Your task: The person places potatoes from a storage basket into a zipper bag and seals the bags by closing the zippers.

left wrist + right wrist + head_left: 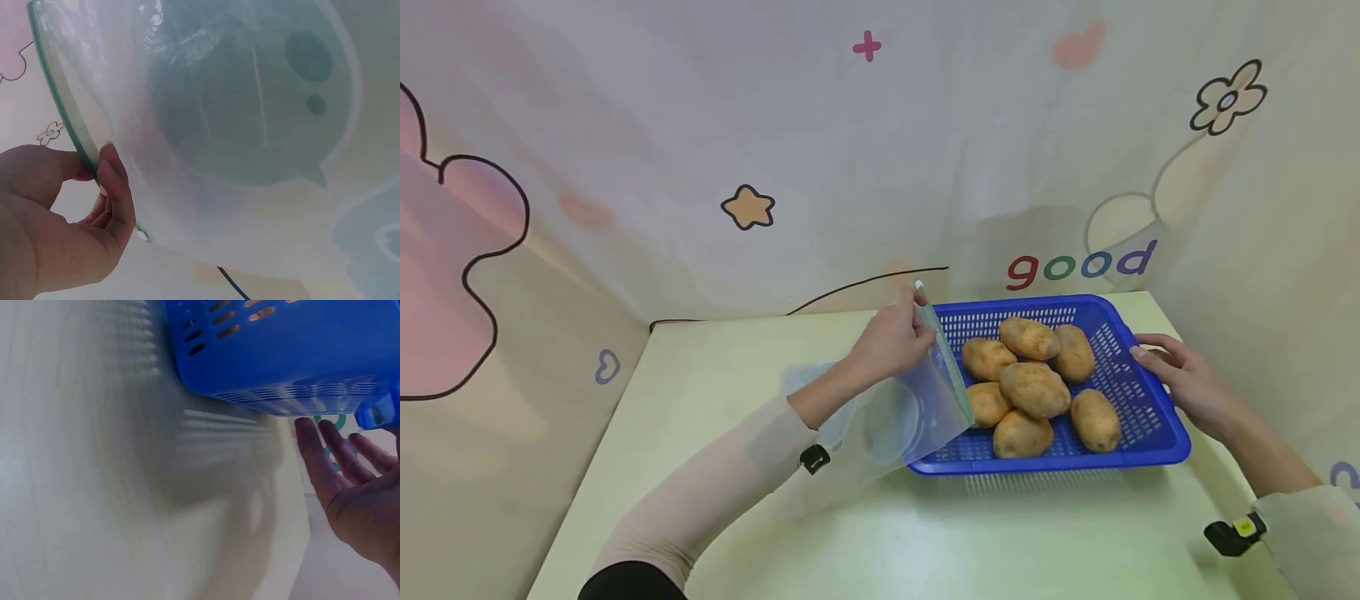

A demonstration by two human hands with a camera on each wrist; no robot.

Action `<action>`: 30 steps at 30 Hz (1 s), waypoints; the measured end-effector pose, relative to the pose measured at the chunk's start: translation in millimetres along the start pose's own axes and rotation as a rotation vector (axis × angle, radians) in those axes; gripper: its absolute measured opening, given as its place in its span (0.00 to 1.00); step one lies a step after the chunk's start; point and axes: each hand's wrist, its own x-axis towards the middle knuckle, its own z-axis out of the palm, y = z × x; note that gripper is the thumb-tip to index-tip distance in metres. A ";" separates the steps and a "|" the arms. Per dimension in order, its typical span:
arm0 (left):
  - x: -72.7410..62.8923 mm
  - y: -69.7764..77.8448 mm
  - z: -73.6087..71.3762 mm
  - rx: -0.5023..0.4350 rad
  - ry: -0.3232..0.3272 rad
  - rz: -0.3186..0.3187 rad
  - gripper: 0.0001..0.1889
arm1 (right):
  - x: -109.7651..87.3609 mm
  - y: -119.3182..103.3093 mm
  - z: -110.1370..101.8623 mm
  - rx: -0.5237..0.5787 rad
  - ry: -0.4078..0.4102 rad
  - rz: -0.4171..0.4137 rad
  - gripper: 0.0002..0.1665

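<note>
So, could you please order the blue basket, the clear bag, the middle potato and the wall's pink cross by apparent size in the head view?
1. Blue basket
2. Clear bag, its lower edge faint
3. Middle potato
4. Pink cross

The printed backdrop (820,125) bore an orange star (748,207); above and right of it sat a pink plus sign (867,46) and outlined flower (1228,101), lower right "good" lettering (1083,266); below stretched a pale table (715,367).
</note>
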 end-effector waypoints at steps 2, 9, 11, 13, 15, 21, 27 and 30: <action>-2.0 0.2 -5.1 -0.060 -0.006 -0.013 0.24 | 2.2 -5.4 -2.4 -0.112 0.000 -0.015 0.28; -9.3 -0.2 -13.6 -0.171 -0.029 -0.094 0.30 | 6.9 -31.0 -10.9 -0.454 0.027 -0.046 0.44; -10.8 -0.9 -14.2 -0.201 -0.032 -0.115 0.29 | 6.9 -41.4 -10.3 -0.528 0.072 -0.078 0.44; -11.8 -1.6 -14.2 -0.236 -0.041 -0.134 0.27 | 6.0 -54.9 -5.9 -0.577 0.114 -0.127 0.43; -12.7 -3.0 -13.8 -0.266 -0.051 -0.150 0.24 | 2.8 -72.3 3.8 -0.614 0.150 -0.171 0.43; -14.2 -3.6 -13.5 -0.346 -0.040 -0.157 0.18 | -8.0 -128.0 61.1 -0.560 0.068 -0.226 0.42; -16.6 -3.1 -14.2 -0.347 -0.017 -0.134 0.10 | 1.8 -152.3 130.9 -0.300 -0.091 -0.222 0.33; -18.3 -1.0 -15.4 -0.330 0.002 -0.115 0.09 | 11.0 -158.3 161.2 -0.120 -0.177 -0.160 0.32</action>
